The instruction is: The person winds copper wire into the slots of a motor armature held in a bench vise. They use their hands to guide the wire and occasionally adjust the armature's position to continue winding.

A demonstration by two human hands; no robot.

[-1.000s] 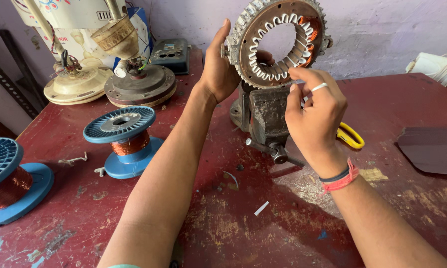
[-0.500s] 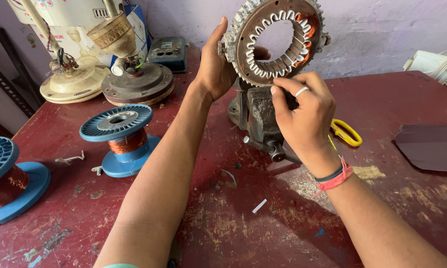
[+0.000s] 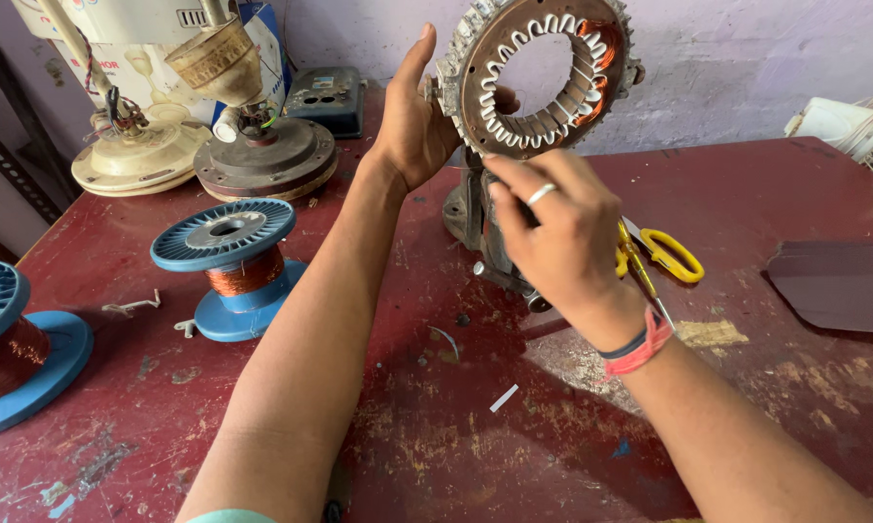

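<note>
1. Two bare hands work on one ring-shaped motor stator [image 3: 538, 77], a round metal core with white slot liners around its inner edge and copper winding showing on its right side. It stands upright on edge at the top middle of the view, above a dark metal vise [image 3: 485, 237] on the worn red table [image 3: 359, 407].
2. The left hand [image 3: 417, 121] is open, with fingers stretched upward and the palm pressed flat against the stator's left rim; a fingertip shows through the ring's opening, so the hand braces the stator rather than closing around it.
3. The right hand [image 3: 558, 228] sits just below the stator, fingers curled and bunched toward the lower inner edge of the ring. The fingertips touch or nearly touch the white liners there; I cannot tell whether they pinch anything. A ring sits on one finger and a red and dark band on the wrist.
4. Yellow-handled scissors [image 3: 664, 254] lie on the table just right of the right hand.
5. A blue spool of copper wire [image 3: 228, 261] stands left of the left forearm, well apart, and a second blue spool [image 3: 10, 349] lies at the left edge.
6. Fan motor housings [image 3: 262, 160] stand at the back left.
</note>
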